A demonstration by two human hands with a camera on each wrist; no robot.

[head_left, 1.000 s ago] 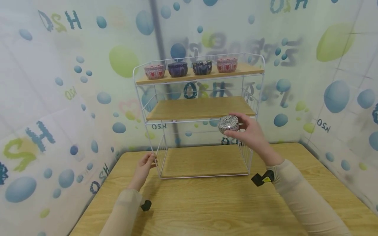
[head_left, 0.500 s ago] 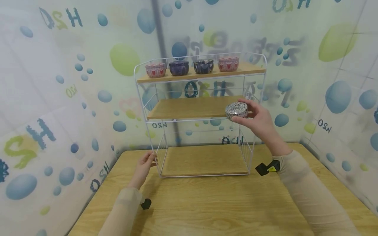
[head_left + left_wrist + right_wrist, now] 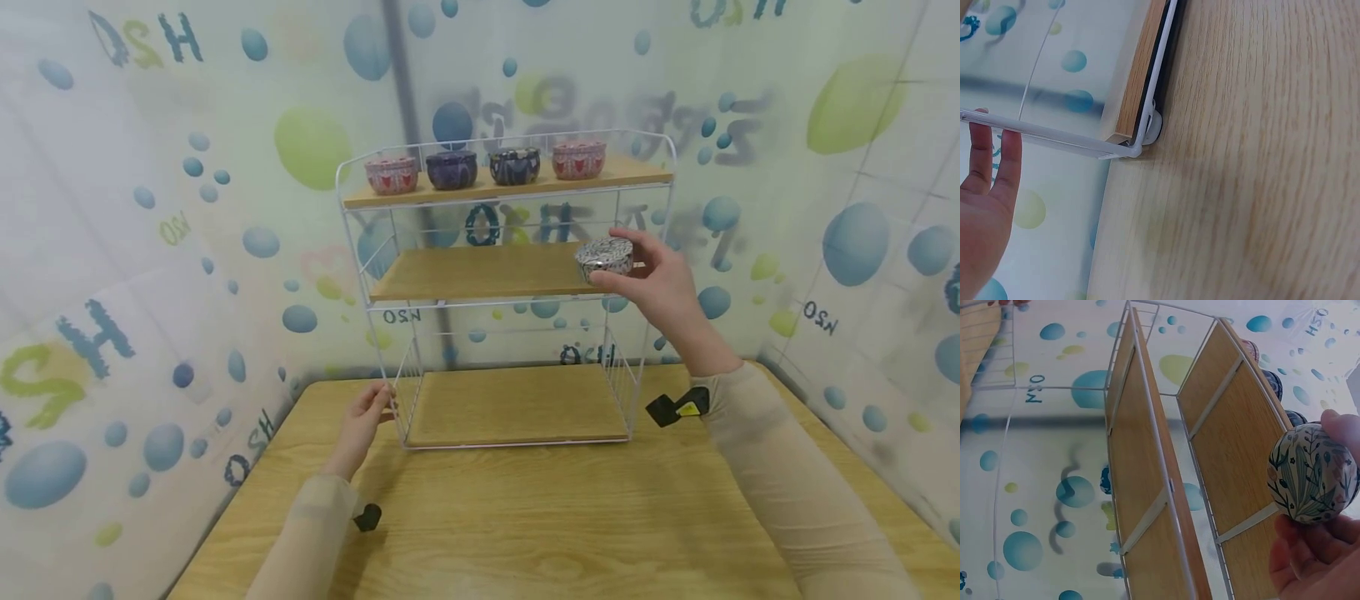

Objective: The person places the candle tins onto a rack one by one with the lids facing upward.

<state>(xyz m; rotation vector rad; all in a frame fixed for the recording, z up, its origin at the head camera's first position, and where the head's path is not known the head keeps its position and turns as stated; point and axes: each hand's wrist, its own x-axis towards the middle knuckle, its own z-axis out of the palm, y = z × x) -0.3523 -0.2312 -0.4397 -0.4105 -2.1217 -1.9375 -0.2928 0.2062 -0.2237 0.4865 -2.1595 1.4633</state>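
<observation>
My right hand [image 3: 660, 279] pinches a round lidded tin [image 3: 604, 257] between thumb and fingers. Its lid has a black-and-white pattern; leaf and flower prints show on the tin [image 3: 1311, 474] in the right wrist view. In the head view the tin overlaps the right end of the middle shelf [image 3: 480, 271]; whether it touches the wood I cannot tell. My left hand [image 3: 363, 421] grips the lower left post of the white wire rack [image 3: 378, 350]. In the left wrist view, two fingers [image 3: 1009, 165] meet the white rail [image 3: 1054, 136]; the thumb is out of sight there.
On the top shelf [image 3: 480, 193] several tins stand in a row: a pink one [image 3: 392, 176], a purple one [image 3: 452, 170], a dark blue one [image 3: 515, 167] and another pink one [image 3: 578, 160]. The rack's bottom shelf [image 3: 517, 406] rests low over the wooden table [image 3: 510, 517].
My right hand has lifted the tin from below the middle shelf's front edge to shelf height, slightly to the right. The left hand has stayed at the rack's post.
</observation>
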